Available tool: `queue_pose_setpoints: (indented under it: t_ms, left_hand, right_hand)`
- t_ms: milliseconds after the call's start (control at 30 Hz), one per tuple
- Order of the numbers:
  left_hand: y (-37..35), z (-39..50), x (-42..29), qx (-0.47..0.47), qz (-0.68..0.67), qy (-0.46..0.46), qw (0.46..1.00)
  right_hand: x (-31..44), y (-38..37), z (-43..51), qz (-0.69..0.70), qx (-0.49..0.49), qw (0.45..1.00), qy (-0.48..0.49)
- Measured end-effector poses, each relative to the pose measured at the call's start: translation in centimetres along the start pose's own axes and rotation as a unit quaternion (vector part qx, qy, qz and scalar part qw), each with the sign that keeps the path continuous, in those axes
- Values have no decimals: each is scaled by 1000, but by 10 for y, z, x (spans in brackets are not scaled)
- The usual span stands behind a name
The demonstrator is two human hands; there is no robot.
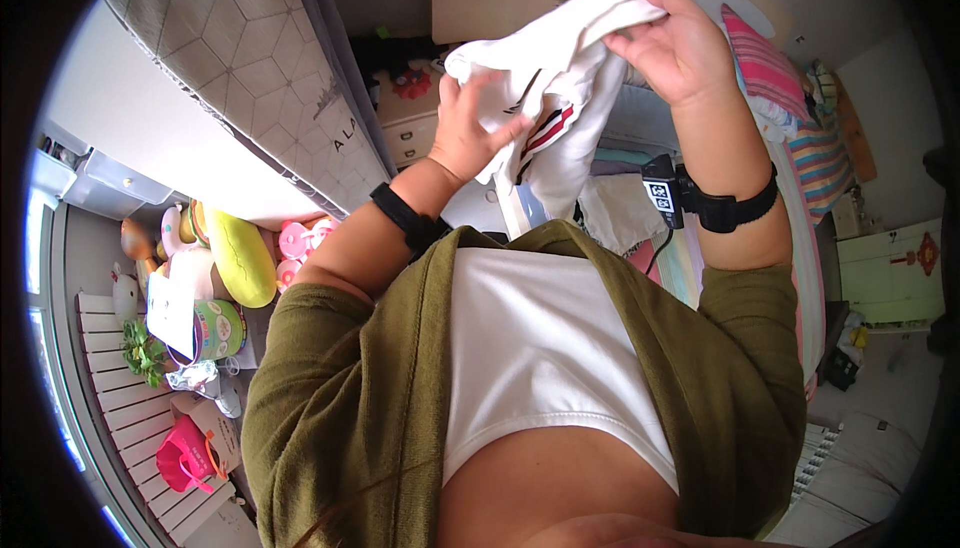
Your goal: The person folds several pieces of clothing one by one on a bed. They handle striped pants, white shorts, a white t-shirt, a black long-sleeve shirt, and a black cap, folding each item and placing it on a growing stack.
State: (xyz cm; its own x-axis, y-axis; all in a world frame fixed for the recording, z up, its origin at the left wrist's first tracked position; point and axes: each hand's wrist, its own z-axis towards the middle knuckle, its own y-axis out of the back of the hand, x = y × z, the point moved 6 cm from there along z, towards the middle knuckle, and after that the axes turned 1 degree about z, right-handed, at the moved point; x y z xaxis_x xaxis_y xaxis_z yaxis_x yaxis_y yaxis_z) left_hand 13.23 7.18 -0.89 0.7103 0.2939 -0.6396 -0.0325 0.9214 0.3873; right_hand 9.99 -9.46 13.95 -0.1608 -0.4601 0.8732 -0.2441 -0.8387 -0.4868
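A white garment (551, 37) with dark and red stripes hangs bunched between my two hands in front of my chest. At its upper right end my right hand (679, 49) pinches the cloth between thumb and fingers. My left hand (472, 124) holds the lower left part, its thumb spread over the cloth and some fingers partly hidden in the folds. The striped band (551, 131) shows just right of my left thumb. Below it a white part of the garment dangles loosely. Black straps circle both forearms, and the right one carries a small black device (660, 191) with a printed code.
A bed with a striped sheet (810, 308) lies to the right, with a pink striped pillow (757, 60) and folded cloth (619, 210). On the left is a patterned grey-white panel (255, 60). Toys, a yellow cushion (240, 255), a plant (142, 353) and a pink bucket (184, 454) stand near the window.
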Motion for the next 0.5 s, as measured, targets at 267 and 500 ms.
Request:
queue_pose_setpoints:
  t_ms: [267,500]
  left_hand:
    - [23,43,-3,-27,-435,164,885]
    - [7,26,-82,202,-426,20,882]
  right_hand:
    - [-59,121,-23,-76,27,979,-189]
    - [-103,94,-81,-306,259,915,-52]
